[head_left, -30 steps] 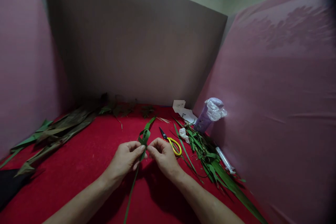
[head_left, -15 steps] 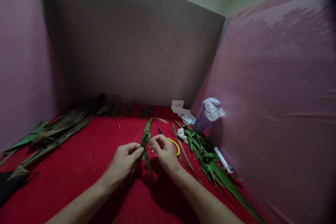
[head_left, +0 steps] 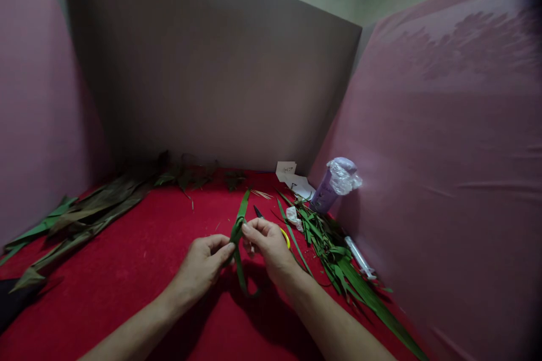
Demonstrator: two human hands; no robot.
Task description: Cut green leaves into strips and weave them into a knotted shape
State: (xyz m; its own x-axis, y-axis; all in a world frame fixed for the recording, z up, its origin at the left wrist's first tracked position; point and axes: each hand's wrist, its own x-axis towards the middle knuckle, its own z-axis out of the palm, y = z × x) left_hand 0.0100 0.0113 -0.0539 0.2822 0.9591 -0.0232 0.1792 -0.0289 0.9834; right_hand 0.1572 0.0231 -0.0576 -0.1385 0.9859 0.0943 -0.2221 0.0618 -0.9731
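My left hand (head_left: 203, 264) and my right hand (head_left: 267, 245) meet over a red cloth (head_left: 139, 271), both pinching a long green leaf strip (head_left: 239, 225). The strip is knotted or looped between my fingertips. One end points away toward the back wall; the other curls down in a loop below my hands. Yellow-handled scissors (head_left: 284, 234) lie just behind my right hand, partly hidden by it.
A pile of green leaf strips (head_left: 339, 262) lies to the right, with a white tube (head_left: 359, 258) beside it. A purple cup (head_left: 328, 187) covered in plastic and white paper scraps (head_left: 296, 180) stand at the back right. Dried brownish leaves (head_left: 84, 217) lie at the left.
The loop in the strip has been pulled tighter. The long tail that hung straight toward me has swung up into a curl below my hands. My right hand moved slightly left over the scissors.
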